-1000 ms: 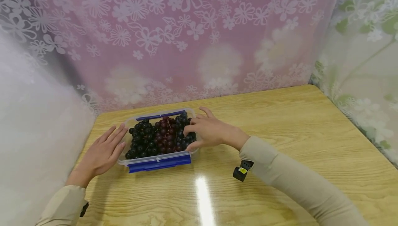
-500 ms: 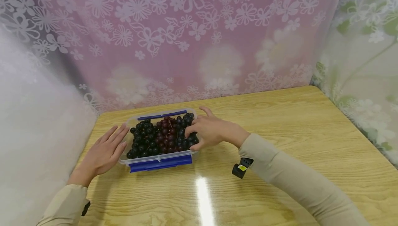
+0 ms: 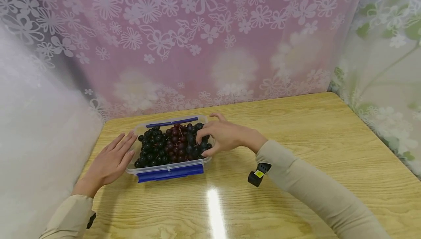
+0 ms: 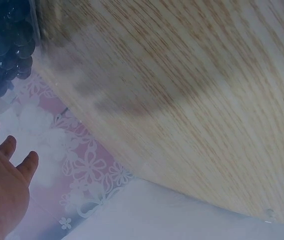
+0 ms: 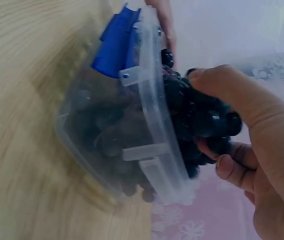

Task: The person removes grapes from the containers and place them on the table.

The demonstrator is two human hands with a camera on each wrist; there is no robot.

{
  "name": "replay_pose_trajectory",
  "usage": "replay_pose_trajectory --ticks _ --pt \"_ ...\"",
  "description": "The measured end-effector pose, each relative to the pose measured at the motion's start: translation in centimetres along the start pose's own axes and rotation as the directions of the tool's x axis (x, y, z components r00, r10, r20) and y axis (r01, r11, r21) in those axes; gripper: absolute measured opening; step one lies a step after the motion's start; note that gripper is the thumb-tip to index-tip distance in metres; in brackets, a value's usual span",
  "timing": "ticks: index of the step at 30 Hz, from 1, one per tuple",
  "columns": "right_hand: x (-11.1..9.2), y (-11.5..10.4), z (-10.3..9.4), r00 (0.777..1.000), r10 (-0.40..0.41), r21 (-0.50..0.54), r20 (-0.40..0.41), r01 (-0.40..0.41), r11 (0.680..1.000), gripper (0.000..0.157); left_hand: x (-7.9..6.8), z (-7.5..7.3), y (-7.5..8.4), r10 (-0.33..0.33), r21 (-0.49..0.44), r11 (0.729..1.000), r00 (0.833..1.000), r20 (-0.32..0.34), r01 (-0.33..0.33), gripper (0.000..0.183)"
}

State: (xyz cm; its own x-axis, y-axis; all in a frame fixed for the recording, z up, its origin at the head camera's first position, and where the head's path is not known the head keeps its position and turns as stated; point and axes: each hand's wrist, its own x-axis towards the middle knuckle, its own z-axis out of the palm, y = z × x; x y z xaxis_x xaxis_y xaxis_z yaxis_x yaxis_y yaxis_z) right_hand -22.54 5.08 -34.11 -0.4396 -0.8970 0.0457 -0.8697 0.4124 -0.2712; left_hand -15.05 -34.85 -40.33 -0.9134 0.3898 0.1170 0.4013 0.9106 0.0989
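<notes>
In the head view, a clear plastic box (image 3: pixel 189 164) with blue clip flaps holds dark grapes (image 3: pixel 152 149) at its left, reddish grapes (image 3: pixel 175 142) in the middle and another dark bunch (image 3: pixel 192 142) at its right end. My right hand (image 3: pixel 225 135) reaches over that end, thumb and fingers curled about the right bunch. The right wrist view has the grapes (image 5: pixel 209 125) standing above the box rim between thumb and fingers. My left hand (image 3: pixel 110 162) lies with straight fingers against the box's left end. Its fingertips come up to the box edge in the left wrist view.
The box stands on a wood-grain table (image 3: pixel 279 122), near its far left corner. Behind it hangs a pink flowered curtain (image 3: pixel 230 60). A white sheet (image 3: pixel 42 122) borders the left side and a leaf-patterned one (image 3: pixel 391 85) the right.
My right hand has shifted slightly to the right, its wrist lifting a little, with the fingers still at the right bunch. The left hand and the box stay about where they were.
</notes>
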Motion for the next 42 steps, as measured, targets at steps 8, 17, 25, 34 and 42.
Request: replay_pose_trajectory --ticks 8,17,25,34,42 --pt "-0.8 0.7 -2.0 0.996 0.003 0.070 -0.092 0.003 0.998 0.029 -0.1 0.2 0.0 0.016 -0.001 1.000 1.000 -0.006 -0.016 0.055" --pt "-2.2 1.6 -3.4 0.985 -0.005 0.109 -0.174 0.025 0.994 0.030 -0.2 0.2 -0.1 0.027 0.001 1.000 1.000 -0.013 -0.027 0.055" --pt "-3.5 2.1 -4.6 0.977 0.005 0.076 -0.212 0.011 0.997 0.032 -0.1 0.1 0.0 0.008 -0.014 1.000 1.000 -0.004 -0.008 0.056" --pt "-4.8 3.3 -3.6 0.985 0.076 0.086 -0.154 -0.063 0.994 0.031 -0.1 0.1 0.0 0.002 -0.012 1.000 1.000 -0.004 -0.002 0.056" --pt "-5.1 4.1 -1.4 0.988 0.114 0.067 -0.100 -0.108 0.992 0.029 -0.1 0.0 0.1 0.005 -0.016 1.000 1.000 -0.007 -0.005 0.056"
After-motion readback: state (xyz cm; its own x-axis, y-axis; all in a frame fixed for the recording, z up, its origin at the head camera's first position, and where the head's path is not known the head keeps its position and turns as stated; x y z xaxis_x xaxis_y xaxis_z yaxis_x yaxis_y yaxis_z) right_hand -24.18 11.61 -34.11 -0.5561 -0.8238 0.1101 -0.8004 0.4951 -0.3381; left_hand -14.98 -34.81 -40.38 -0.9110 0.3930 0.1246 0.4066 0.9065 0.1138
